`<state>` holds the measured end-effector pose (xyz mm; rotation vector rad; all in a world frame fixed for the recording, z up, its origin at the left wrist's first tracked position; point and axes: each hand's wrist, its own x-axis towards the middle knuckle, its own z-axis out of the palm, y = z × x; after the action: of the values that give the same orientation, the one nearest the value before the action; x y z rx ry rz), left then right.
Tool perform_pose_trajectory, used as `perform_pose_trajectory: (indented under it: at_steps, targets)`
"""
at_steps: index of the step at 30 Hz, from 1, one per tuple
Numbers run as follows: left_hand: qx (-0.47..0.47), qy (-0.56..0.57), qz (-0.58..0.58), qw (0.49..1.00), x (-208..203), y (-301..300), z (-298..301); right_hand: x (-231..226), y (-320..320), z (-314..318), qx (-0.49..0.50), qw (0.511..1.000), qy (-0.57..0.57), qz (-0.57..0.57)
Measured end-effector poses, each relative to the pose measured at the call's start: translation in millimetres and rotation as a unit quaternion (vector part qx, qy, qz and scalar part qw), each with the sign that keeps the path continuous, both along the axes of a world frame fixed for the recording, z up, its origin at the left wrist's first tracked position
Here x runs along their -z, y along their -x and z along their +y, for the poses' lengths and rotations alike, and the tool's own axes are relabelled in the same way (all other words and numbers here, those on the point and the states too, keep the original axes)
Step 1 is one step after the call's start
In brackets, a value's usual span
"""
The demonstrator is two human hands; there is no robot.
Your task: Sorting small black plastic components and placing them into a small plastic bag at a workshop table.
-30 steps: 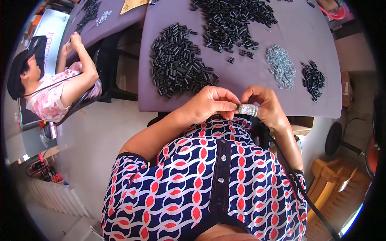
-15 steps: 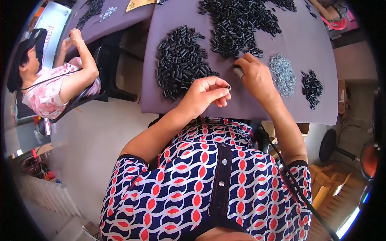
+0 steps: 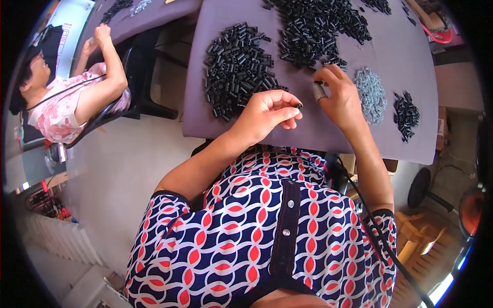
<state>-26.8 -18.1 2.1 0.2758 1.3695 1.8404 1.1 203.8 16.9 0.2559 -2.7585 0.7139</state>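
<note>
My left hand (image 3: pixel 269 114) is pinched at the front of the purple-grey table (image 3: pixel 246 134), with a small black cylindrical part (image 3: pixel 299 106) between thumb and fingertips. To its right, my right hand (image 3: pixel 341 97) is bent inward just off the near edge of a big heap of black tubular parts (image 3: pixel 323 31). A grey wrap (image 3: pixel 319 92) covers one of its digits. Something dark shows at its fingertips, too small to make out. A second pile of black tubular parts (image 3: pixel 239 72) lies beyond my left hand. Right of my right hand is a pile of small clear or silvery pieces (image 3: pixel 371 95).
A small pile of black parts (image 3: pixel 406 115) lies near the table's right edge. At the left, another person (image 3: pixel 77 102) sits at a second table (image 3: pixel 149 25) with both hands raised. A black cable (image 3: pixel 367 213) runs down past my right arm.
My right hand has drawn back a little from the big heap, its fingers curled in. My left hand still pinches the small black part. The whole view has shifted slightly.
</note>
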Motion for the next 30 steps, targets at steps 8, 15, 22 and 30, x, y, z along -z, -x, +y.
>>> perform_pose_trajectory:
  at_steps: [8,15,22,30]
  targets:
    - [0.017,0.014,0.022,1.0,0,-3,10,-2,-21,13,0.07,0.982,0.175,-0.031]
    - [0.026,0.034,0.051,0.998,-5,1,21,8,-24,21,0.088,0.968,0.233,-0.033]
    - [0.014,0.022,0.014,1.0,-13,-2,23,-3,-31,18,-0.001,0.8,0.567,-0.196]
    - [0.016,0.01,0.01,1.0,-16,-2,19,-12,-33,1,-0.054,0.789,0.558,-0.253]
